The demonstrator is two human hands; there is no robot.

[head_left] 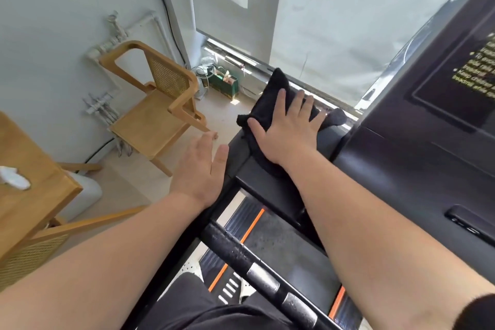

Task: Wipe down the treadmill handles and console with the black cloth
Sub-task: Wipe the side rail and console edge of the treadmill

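Head view. Presses the cloth (270,88) flat with the right hand (288,131), fingers straight and spread, thumb out to the side, curled round nothing. Finds the cloth draped over the dark ledge (257,181) at the left end of the console (428,158), just below the window sill, with one corner sticking up toward the glass and another poking out past the fingertips on the right.

Holds the left hand (201,171) just left of that ledge, palm down, fingers straight and together, gripping nothing. Cannot tell whether its thumb side touches the ledge's edge.

Lower down, shows the handle (257,270), a black bar with metal plates, slanting under both forearms and apart from both hands. Beneath it, shows the belt (292,246) with orange stripes.

Bears yellow print on the console's dark panel at the right edge, too blurred to read.

Off to the left, takes in a chair (160,107) by the wall, a table (34,158) with a white object on it, a green bag (223,84) on the floor by the window, and a pale blind (334,24) with dark characters.
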